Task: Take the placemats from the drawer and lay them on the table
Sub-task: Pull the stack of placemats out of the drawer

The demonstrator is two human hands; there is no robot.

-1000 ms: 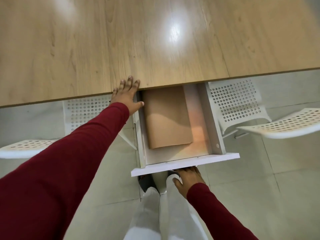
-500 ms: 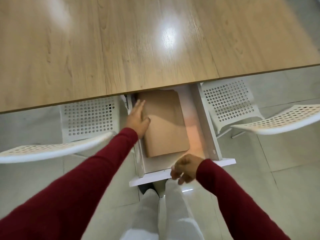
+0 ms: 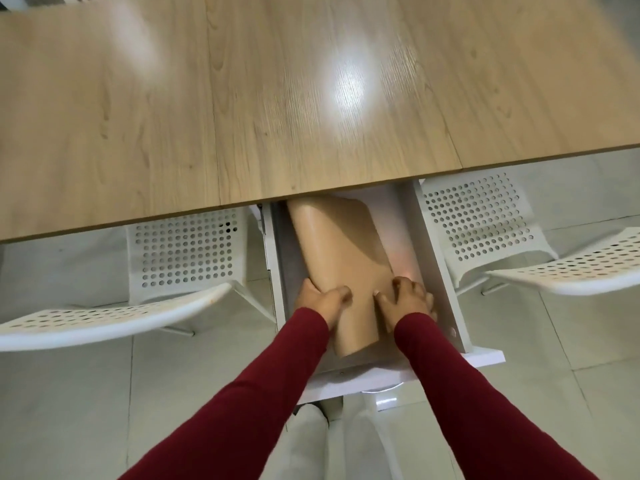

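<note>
Starting at the left edge of the scene, a white perforated plastic chair stands on the pale tiled floor, tucked partly under the light wood-grain table. Next comes the open white drawer, pulled out from beneath the table's near edge. Inside it lies the stack of tan, smooth, flexible placemats, its long axis running from the drawer's front back under the tabletop, its far end hidden there.

The left hand, in a dark red sleeve, grips the stack's left near edge, thumb curled on top and fingers tucked under, so that side bows upward. The right hand sits just beside it on the right, fingers bent and pressing down on the mat's surface near the drawer's front right corner; whether it has hooked the edge I cannot tell.

Both hands are equally near, at the stack's near end, so the coming move is likely a lift and pull toward the body, clearing the table's near edge.

Farther right, a second white perforated chair stands.
</note>
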